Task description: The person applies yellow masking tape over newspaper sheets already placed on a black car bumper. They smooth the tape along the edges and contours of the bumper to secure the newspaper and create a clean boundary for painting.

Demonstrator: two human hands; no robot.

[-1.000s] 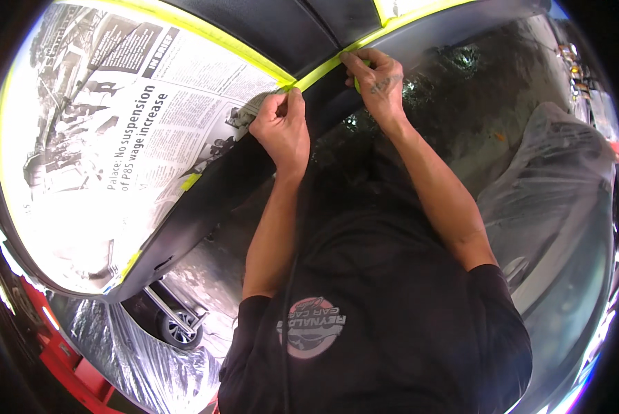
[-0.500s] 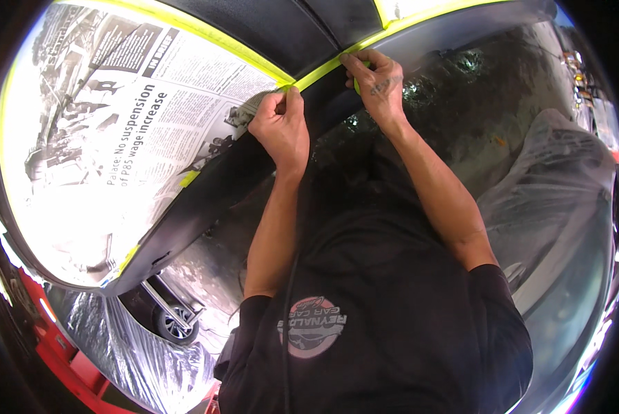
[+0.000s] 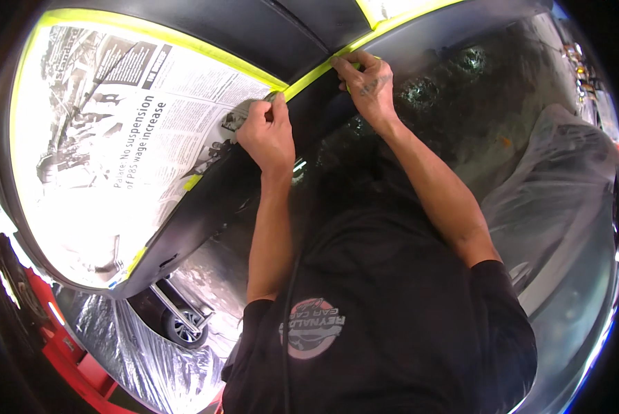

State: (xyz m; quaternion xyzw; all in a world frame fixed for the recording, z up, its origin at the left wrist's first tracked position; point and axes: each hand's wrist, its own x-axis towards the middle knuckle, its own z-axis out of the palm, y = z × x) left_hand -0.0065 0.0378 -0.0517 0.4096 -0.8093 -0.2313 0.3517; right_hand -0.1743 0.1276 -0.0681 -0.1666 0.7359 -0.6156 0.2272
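Observation:
A strip of bright yellow masking tape (image 3: 308, 81) runs along the dark car panel edge between my two hands. My left hand (image 3: 268, 138) is closed, with its thumb and fingertips pinched at the tape, by the corner of the newspaper. Farther right, my right hand (image 3: 371, 84) is closed on the tape too, and a bit of yellow shows under its fingers. The newspaper (image 3: 185, 96) covers a large window-shaped area on the left, bordered with yellow tape along its upper edge. Its lower edge has only short yellow tape pieces (image 3: 193, 183).
Above my hands is a dark pillar panel (image 3: 275, 34). Clear plastic sheeting (image 3: 551, 165) drapes something at the right, and more plastic sheeting (image 3: 130, 338) lies at lower left, near a car wheel (image 3: 185, 328) and a red frame (image 3: 75, 359). Below lies a grey, stained floor (image 3: 489, 117).
The newspaper and panel have shifted slightly in view. Both hands appear a little farther left and lower, still at the tape.

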